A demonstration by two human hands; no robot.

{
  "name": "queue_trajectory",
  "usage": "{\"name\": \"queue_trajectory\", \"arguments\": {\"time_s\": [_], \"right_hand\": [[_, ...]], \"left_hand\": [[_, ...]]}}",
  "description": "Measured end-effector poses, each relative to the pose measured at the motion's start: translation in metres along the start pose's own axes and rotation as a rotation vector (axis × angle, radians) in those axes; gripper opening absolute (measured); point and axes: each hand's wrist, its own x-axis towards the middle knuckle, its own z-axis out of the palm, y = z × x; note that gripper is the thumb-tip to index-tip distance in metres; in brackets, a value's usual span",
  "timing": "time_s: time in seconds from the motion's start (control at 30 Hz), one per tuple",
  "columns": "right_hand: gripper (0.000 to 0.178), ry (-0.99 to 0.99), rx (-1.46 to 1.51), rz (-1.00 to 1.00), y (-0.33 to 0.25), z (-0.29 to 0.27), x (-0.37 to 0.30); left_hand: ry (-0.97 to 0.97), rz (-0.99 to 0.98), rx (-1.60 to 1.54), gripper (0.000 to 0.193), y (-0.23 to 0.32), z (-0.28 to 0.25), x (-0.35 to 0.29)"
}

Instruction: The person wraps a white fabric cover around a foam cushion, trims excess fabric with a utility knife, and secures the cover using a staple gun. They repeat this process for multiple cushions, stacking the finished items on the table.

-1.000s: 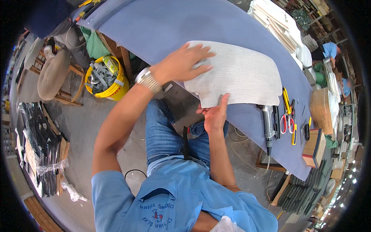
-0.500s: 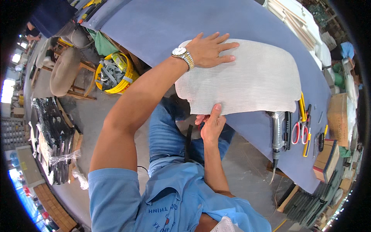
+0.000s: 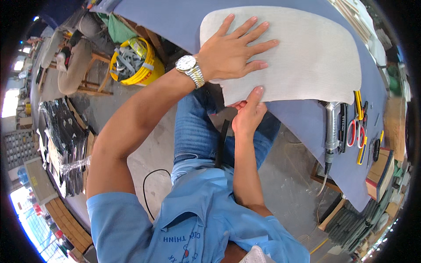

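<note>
A pale grey-white sheet with rounded corners (image 3: 307, 57), its fabric-like face up, lies on the blue-grey table and juts past the near edge. Flat on its left part rests my left hand (image 3: 232, 50), fingers spread, a metal watch on the wrist. At the near edge, close to the left corner, my right hand (image 3: 250, 111) pinches the sheet, thumb on top and the other fingers curled beneath, partly hidden. Below that hand a black strip (image 3: 222, 142) stands over my lap; what it belongs to is unclear.
On the table's right lie a heat-gun-like tool (image 3: 332, 131), red-handled scissors (image 3: 355, 132) and yellow cutters (image 3: 362, 150). A yellow bucket of grey scraps (image 3: 147, 74) and a stool (image 3: 75, 65) stand left. Black wrapped pieces (image 3: 66, 144) are stacked beyond my left arm.
My left hand has slid from the sheet's far left edge toward the near side, fingers spread wider. The right hand keeps its pinch. The whole view has shifted, with the sheet higher in it.
</note>
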Motion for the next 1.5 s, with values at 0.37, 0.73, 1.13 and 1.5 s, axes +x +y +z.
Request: {"name": "queue_trajectory", "arguments": {"time_s": [0.37,0.73,1.13,1.5], "right_hand": [[0.059,-0.264,0.107,0.124,0.010,0.016,-0.016],[0.043,-0.183,-0.199,-0.208,-0.012,0.016,0.001],[0.038,-0.261,-0.656,-0.063,-0.196,0.077,0.012],[0.062,-0.449,-1.266,-0.070,-0.230,0.185,0.083]], "left_hand": [[0.095,-0.049,0.080,0.059,0.013,0.011,-0.012],[0.000,-0.079,-0.175,0.063,-0.003,0.006,0.010],[-0.381,-0.513,-0.920,0.067,-0.012,-0.074,0.067],[0.217,-0.860,-1.238,0.063,-0.032,-0.120,0.006]]}}
